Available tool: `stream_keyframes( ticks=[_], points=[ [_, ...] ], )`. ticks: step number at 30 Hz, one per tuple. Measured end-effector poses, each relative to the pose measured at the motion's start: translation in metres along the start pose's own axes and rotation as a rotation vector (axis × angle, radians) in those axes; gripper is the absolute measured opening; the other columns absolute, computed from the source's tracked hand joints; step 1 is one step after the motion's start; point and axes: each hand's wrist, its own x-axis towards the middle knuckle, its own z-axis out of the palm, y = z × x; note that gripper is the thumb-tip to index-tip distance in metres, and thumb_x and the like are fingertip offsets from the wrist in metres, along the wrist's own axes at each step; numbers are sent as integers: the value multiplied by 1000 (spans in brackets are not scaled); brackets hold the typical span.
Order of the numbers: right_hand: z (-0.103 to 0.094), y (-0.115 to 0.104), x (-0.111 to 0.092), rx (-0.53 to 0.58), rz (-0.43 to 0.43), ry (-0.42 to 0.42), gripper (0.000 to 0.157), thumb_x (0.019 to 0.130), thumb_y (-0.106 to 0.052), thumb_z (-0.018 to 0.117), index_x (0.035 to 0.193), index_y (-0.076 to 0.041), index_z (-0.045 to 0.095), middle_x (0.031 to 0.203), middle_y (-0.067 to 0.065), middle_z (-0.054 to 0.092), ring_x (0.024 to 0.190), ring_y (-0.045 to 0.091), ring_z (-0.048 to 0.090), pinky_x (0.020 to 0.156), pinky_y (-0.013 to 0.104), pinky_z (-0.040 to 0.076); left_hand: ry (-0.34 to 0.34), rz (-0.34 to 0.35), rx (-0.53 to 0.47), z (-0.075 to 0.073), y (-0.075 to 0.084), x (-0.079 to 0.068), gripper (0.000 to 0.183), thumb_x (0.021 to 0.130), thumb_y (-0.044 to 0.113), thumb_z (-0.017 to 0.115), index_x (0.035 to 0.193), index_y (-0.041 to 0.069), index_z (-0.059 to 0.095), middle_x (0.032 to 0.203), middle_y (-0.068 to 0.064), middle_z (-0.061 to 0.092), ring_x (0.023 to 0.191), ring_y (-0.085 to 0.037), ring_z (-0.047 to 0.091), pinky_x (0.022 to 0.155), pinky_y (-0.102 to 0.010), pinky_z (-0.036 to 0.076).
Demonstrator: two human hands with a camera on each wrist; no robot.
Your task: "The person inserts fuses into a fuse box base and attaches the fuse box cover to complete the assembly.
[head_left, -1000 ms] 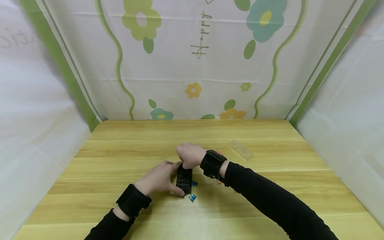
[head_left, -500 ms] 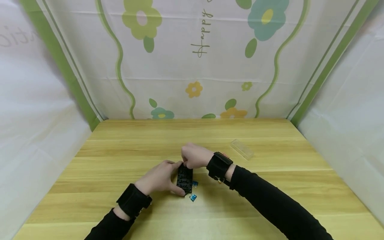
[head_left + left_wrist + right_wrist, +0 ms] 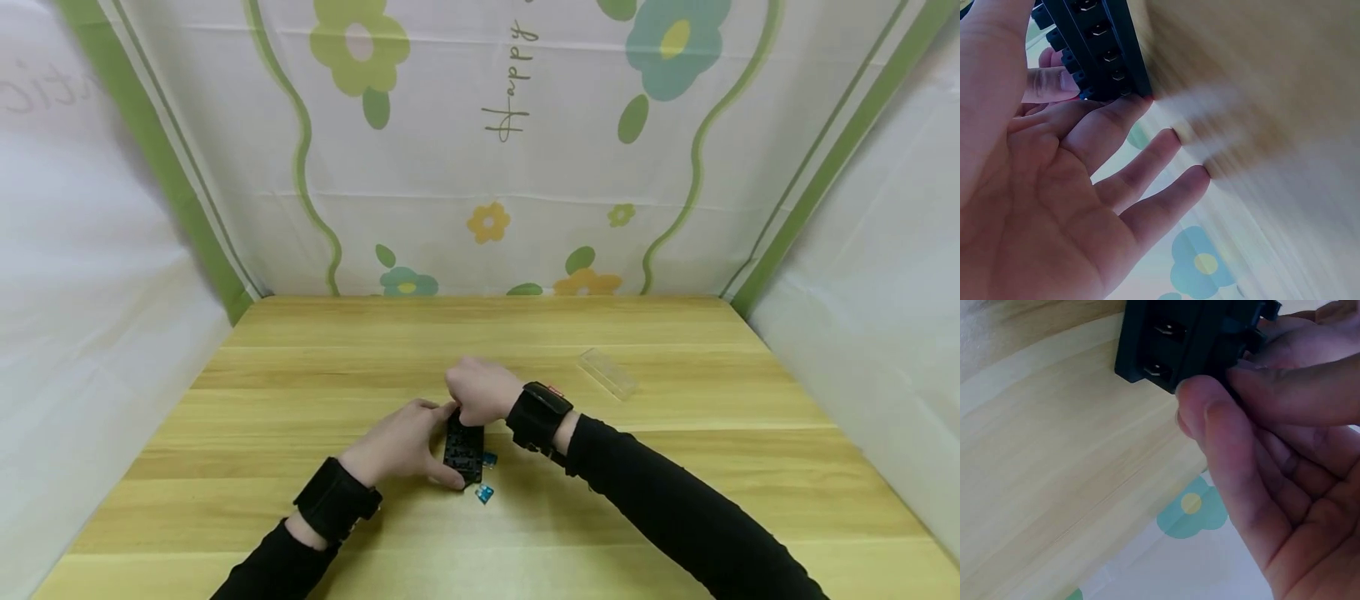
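Left hand: steadies the black fuse holder on the tabletop, thumb and fingers clasping its sides.
Right hand: fingers pinch the holder's far end.
Nearby: two blue fuses.

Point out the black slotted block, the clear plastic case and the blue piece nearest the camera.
black slotted block point(image 3: 462, 448), head view, its slotted top face.
clear plastic case point(image 3: 607, 374), head view, middle of its top.
blue piece point(image 3: 484, 494), head view, its blue body.
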Motion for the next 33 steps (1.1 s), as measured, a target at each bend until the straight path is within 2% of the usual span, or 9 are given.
stream_keyframes(
  ticks=[4,7,11,24,33],
  points=[
    [5,0,-5,-12,13,34,44,78,3,57,64,-18,20,65,-3,9,60,12,7,56,25,12,1,-5,5,1,2,0,108,63,66,75,146,7,38,129,-13,54,122,-32,46,96,-38,40],
    [7,2,-11,1,29,71,44,80,1,59,57,-19,28,58,-5,14,53,10,12,50,22,14,-2,-10,1,0,3,1,108,63,66,75,146,8,39,128,-12,55,122,-32,46,96,-39,40],
    [8,2,-18,5,45,97,40,84,-3,61,56,-19,37,55,-6,21,51,8,18,48,20,16,-8,-12,1,-1,3,1,108,63,66,75,146,8,38,128,-12,55,122,-33,46,97,-40,39],
    [9,2,-25,19,68,148,39,87,-7,59,57,-19,38,55,-6,19,48,7,17,46,21,14,0,-16,0,-2,5,2,108,62,66,75,145,5,40,128,-14,55,122,-33,45,97,-41,38],
    [8,5,-30,61,106,137,34,86,-10,60,57,-19,44,54,-8,22,46,5,19,43,18,15,4,-12,-15,-1,4,2,107,62,65,76,144,5,42,127,-12,56,122,-33,46,97,-40,39]
  ],
)
